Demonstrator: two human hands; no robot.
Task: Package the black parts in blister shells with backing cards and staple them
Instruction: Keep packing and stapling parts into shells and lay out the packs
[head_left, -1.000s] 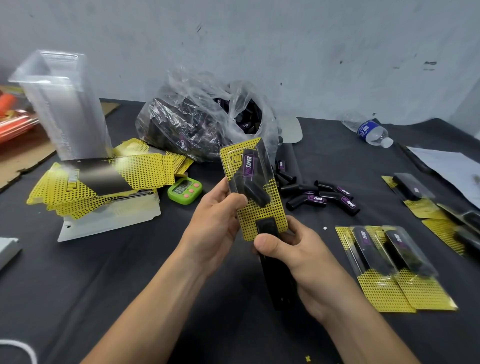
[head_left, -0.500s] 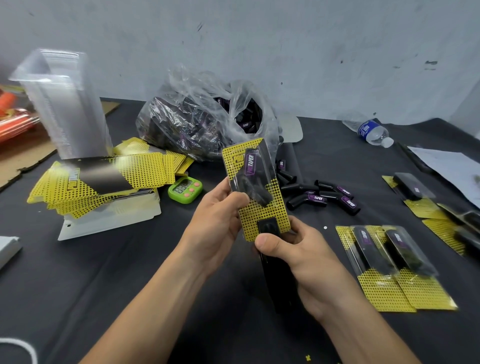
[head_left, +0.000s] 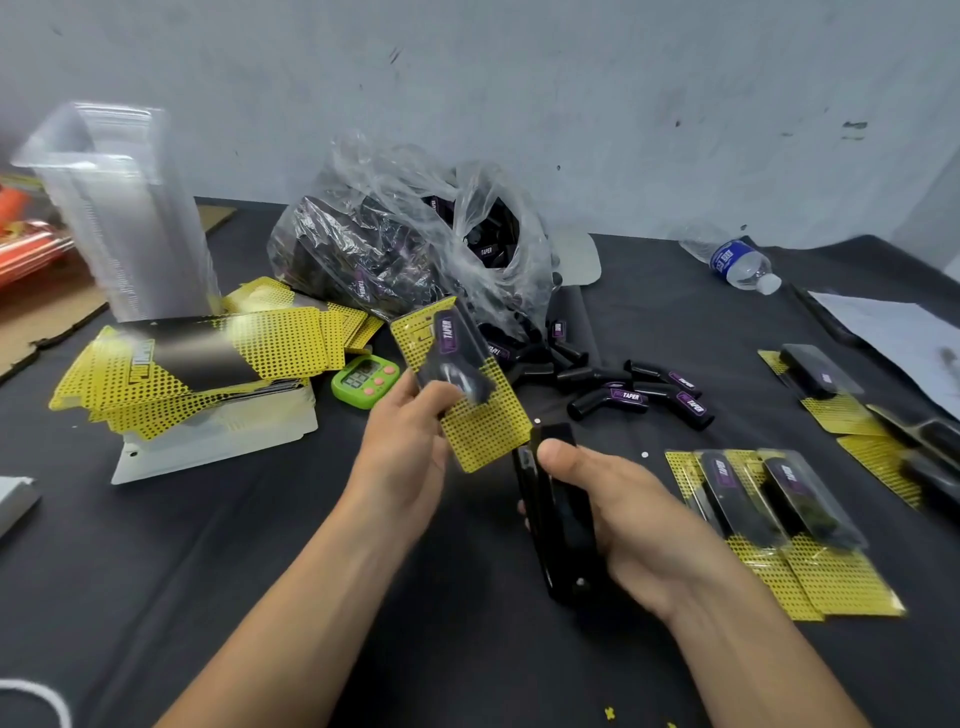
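Black table (head_left: 208, 571); card stack (head_left: 208, 358) at left. Left hand (head_left: 405, 452) pinches pack (head_left: 467, 395) at its left edge, thumb on front; pack tilted, held above table. Right hand (head_left: 618, 514) wraps stapler (head_left: 550, 519), thumb on its head, just beside pack's lower corner. Finished packs (head_left: 779, 525) at right.

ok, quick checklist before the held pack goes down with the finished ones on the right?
1. Left hand grips the yellow dotted card with clear blister shell: ok.
2. Black purple-labelled part inside the shell: ok.
3. Card stapled shut: cannot tell, blurred.
4. Card clear of the black stapler held in the right hand: ok.
5. Bare black tablecloth beside the finished yellow packs: ok.
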